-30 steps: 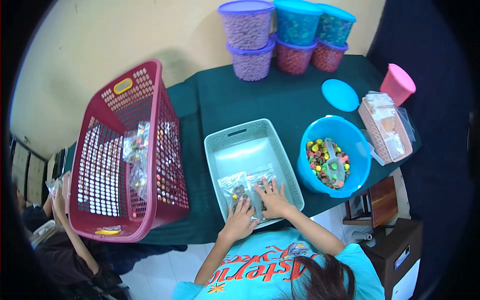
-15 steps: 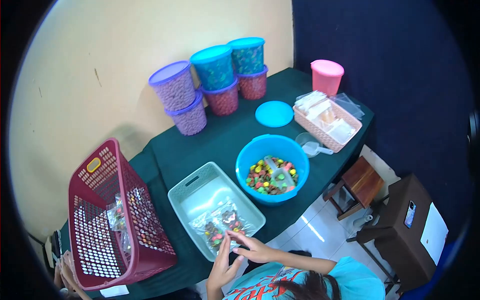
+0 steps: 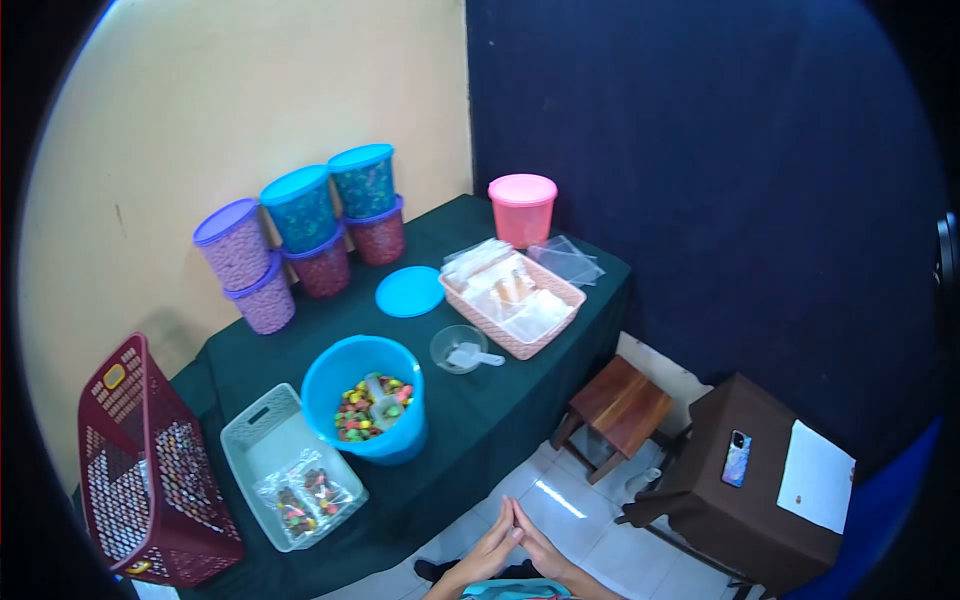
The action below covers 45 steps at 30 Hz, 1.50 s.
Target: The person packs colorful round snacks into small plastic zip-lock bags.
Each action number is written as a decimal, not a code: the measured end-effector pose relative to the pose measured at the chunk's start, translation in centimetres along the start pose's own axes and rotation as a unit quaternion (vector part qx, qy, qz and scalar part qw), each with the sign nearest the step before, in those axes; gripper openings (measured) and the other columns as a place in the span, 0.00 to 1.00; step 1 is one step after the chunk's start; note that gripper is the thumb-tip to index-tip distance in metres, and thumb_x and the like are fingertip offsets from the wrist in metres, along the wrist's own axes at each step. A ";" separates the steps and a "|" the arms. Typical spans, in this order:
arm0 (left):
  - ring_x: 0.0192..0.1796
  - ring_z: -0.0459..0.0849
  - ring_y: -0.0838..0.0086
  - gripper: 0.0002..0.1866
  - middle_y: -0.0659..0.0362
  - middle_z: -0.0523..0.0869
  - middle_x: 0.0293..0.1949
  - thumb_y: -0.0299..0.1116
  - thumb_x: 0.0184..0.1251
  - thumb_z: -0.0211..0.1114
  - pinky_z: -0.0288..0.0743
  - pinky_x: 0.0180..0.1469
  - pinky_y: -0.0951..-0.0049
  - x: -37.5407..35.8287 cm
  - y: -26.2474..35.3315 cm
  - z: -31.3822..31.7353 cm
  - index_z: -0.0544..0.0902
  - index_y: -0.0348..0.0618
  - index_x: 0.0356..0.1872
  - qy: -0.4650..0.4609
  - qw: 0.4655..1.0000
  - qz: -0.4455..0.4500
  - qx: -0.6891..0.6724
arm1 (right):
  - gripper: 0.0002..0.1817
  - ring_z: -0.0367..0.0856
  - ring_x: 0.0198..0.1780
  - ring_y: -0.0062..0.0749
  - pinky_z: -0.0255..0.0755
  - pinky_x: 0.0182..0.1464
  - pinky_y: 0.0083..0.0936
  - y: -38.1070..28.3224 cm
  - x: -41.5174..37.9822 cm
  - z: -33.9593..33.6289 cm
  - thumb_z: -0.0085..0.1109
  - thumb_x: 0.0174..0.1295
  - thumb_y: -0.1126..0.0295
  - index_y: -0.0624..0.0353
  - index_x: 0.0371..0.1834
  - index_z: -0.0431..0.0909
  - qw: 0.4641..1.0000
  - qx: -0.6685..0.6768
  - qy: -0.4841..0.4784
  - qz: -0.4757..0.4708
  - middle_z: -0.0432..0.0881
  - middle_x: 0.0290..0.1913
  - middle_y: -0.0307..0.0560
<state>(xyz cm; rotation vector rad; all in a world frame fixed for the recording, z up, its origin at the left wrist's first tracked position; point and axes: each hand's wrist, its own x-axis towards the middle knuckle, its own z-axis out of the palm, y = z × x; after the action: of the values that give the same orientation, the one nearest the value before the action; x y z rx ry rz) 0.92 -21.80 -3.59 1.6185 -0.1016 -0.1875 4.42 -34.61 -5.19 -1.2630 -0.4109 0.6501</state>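
My left hand (image 3: 490, 552) and my right hand (image 3: 543, 550) meet at the fingertips in front of my body, low in the view. Both have their fingers stretched out, and nothing shows between them. They are off the table's front edge, above the tiled floor. The pale green tray (image 3: 245, 440) lies to their left, with two clear packets of colourful candies (image 3: 310, 495) at its near end. Behind the tray is a blue tub (image 3: 345, 355) of multicoloured candies, with a clear scoop (image 3: 383, 405) resting in them.
A maroon basket (image 3: 165, 545) stands far left. Lidded buckets (image 3: 300, 215) are stacked by the wall. A pink basket (image 3: 500, 325) of clear bags, a bowl with a white scoop (image 3: 470, 355) and a pink bucket (image 3: 523, 215) sit right. A wooden stool (image 3: 620, 400) is beyond the table.
My view has swung right. My hands have moved from over the tray's near edge to in front of my body, fingertips together. Another person's hands at the far left have left the view.
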 end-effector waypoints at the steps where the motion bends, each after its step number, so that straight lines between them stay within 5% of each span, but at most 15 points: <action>1: 0.70 0.34 0.60 0.36 0.44 0.34 0.68 0.47 0.69 0.41 0.34 0.68 0.70 1.4 0.0 1.2 0.38 0.32 0.65 -0.034 0.999 -0.012 0.012 | 0.33 0.40 0.71 0.35 0.41 0.67 0.28 -0.2 -0.8 -1.5 0.41 0.66 0.67 0.62 0.68 0.35 1.000 -0.005 0.006 -0.002 0.37 0.70 0.51; 3: 0.70 0.34 0.60 0.37 0.44 0.34 0.68 0.49 0.69 0.40 0.34 0.68 0.70 3.7 0.4 3.4 0.37 0.32 0.65 -0.068 0.997 -0.020 0.011 | 0.33 0.31 0.71 0.35 0.31 0.69 0.28 -0.3 -2.3 -4.3 0.33 0.68 0.59 0.65 0.67 0.32 0.999 -0.025 0.046 -0.011 0.32 0.71 0.51; 4: 0.70 0.34 0.60 0.37 0.44 0.34 0.68 0.49 0.69 0.40 0.34 0.68 0.70 4.8 0.7 4.3 0.36 0.32 0.65 -0.095 0.995 -0.022 0.010 | 0.32 0.40 0.71 0.36 0.38 0.68 0.29 -0.3 -2.7 -5.3 0.37 0.67 0.64 0.64 0.68 0.36 0.995 0.027 0.095 -0.006 0.41 0.70 0.52; 9: 0.70 0.34 0.60 0.38 0.43 0.33 0.68 0.49 0.69 0.40 0.34 0.69 0.69 9.5 0.5 5.6 0.35 0.30 0.64 -0.159 0.987 -0.012 0.028 | 0.29 0.42 0.70 0.36 0.38 0.68 0.27 -2.3 -1.8 -8.5 0.36 0.67 0.63 0.65 0.67 0.42 0.993 -0.003 0.121 0.002 0.45 0.69 0.51; 15: 0.71 0.33 0.63 0.36 0.46 0.33 0.68 0.45 0.69 0.43 0.34 0.69 0.70 16.3 -2.3 3.2 0.35 0.34 0.65 -0.123 0.992 0.013 -0.028 | 0.27 0.46 0.69 0.36 0.38 0.68 0.26 -4.0 3.6 -12.0 0.36 0.68 0.61 0.66 0.66 0.49 0.989 -0.036 0.145 0.008 0.51 0.67 0.50; 17: 0.71 0.39 0.63 0.33 0.48 0.41 0.69 0.43 0.68 0.45 0.37 0.68 0.69 19.8 -3.3 1.4 0.44 0.37 0.66 -0.089 0.995 0.024 -0.029 | 0.32 0.52 0.67 0.33 0.48 0.65 0.28 -3.7 6.4 -14.5 0.43 0.64 0.70 0.63 0.68 0.41 0.994 -0.001 0.097 0.043 0.53 0.66 0.52; 18: 0.69 0.46 0.63 0.28 0.48 0.49 0.67 0.40 0.68 0.46 0.42 0.67 0.68 21.8 -2.9 -0.1 0.53 0.38 0.64 -0.101 0.994 0.044 0.008 | 0.28 0.62 0.61 0.30 0.55 0.61 0.28 -4.5 7.8 -15.0 0.48 0.62 0.73 0.62 0.65 0.51 0.989 0.001 0.144 0.039 0.64 0.59 0.49; 21: 0.63 0.64 0.61 0.17 0.49 0.69 0.58 0.34 0.64 0.52 0.57 0.63 0.66 26.8 0.3 -3.7 0.74 0.43 0.53 -0.043 0.983 0.132 0.118 | 0.22 0.65 0.59 0.31 0.57 0.60 0.27 -6.5 11.5 -18.5 0.48 0.62 0.72 0.63 0.60 0.59 0.993 -0.068 0.098 0.013 0.69 0.56 0.49; 25: 0.56 0.72 0.60 0.16 0.49 0.74 0.51 0.35 0.61 0.55 0.63 0.59 0.65 33.3 2.8 -8.1 0.77 0.40 0.48 0.033 0.968 0.195 0.157 | 0.17 0.71 0.52 0.30 0.60 0.57 0.26 -9.1 15.2 -21.8 0.47 0.61 0.74 0.65 0.53 0.66 0.980 -0.105 0.168 0.013 0.74 0.50 0.50; 29: 0.57 0.69 0.55 0.19 0.46 0.71 0.54 0.38 0.61 0.55 0.61 0.60 0.66 36.8 3.1 -9.6 0.73 0.43 0.53 0.075 0.970 0.090 0.212 | 0.16 0.72 0.51 0.28 0.62 0.56 0.24 -10.3 17.6 -24.4 0.46 0.60 0.76 0.66 0.52 0.66 0.978 -0.106 0.180 0.026 0.75 0.48 0.50; 32: 0.59 0.64 0.47 0.31 0.36 0.64 0.56 0.44 0.59 0.56 0.57 0.62 0.63 37.9 -0.3 -9.2 0.63 0.37 0.60 0.012 0.953 0.061 0.298 | 0.15 0.73 0.49 0.27 0.63 0.55 0.24 -10.4 20.5 -27.0 0.46 0.60 0.75 0.67 0.51 0.66 0.981 -0.123 0.145 0.048 0.76 0.46 0.50; 35: 0.63 0.59 0.49 0.35 0.36 0.58 0.60 0.50 0.60 0.54 0.49 0.65 0.58 37.8 0.2 -8.1 0.58 0.36 0.62 -0.021 0.904 0.009 0.426 | 0.15 0.73 0.47 0.26 0.64 0.53 0.22 -12.5 24.7 -28.7 0.48 0.61 0.73 0.66 0.50 0.68 0.987 -0.119 0.082 0.077 0.77 0.45 0.48; 38: 0.62 0.61 0.52 0.34 0.40 0.61 0.60 0.49 0.61 0.52 0.49 0.65 0.56 37.9 0.2 -8.0 0.58 0.38 0.63 0.011 0.928 -0.008 0.372 | 0.14 0.75 0.47 0.28 0.66 0.51 0.24 -14.3 31.0 -30.8 0.53 0.56 0.74 0.66 0.46 0.71 0.967 -0.253 -0.016 0.017 0.78 0.43 0.49; 43: 0.57 0.68 0.55 0.28 0.44 0.70 0.55 0.45 0.63 0.52 0.58 0.61 0.62 38.3 3.2 -8.5 0.63 0.37 0.60 0.090 0.944 -0.071 0.309 | 0.15 0.74 0.42 0.44 0.66 0.47 0.30 -13.2 42.6 -32.2 0.59 0.46 0.74 0.62 0.40 0.74 0.910 -0.374 -0.166 -0.074 0.75 0.35 0.53; 45: 0.54 0.70 0.55 0.25 0.45 0.73 0.52 0.42 0.63 0.52 0.61 0.58 0.64 37.9 3.9 -8.2 0.67 0.37 0.57 0.144 0.959 -0.075 0.231 | 0.20 0.68 0.46 0.46 0.63 0.49 0.32 -10.7 45.8 -31.3 0.63 0.42 0.71 0.61 0.42 0.72 0.797 -0.513 -0.288 -0.137 0.70 0.39 0.52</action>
<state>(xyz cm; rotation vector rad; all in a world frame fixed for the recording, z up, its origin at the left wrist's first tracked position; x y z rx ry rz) 39.81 -20.78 -1.56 2.1038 0.2197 -0.0414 60.72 -29.59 -6.22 -1.9494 -1.5886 0.5478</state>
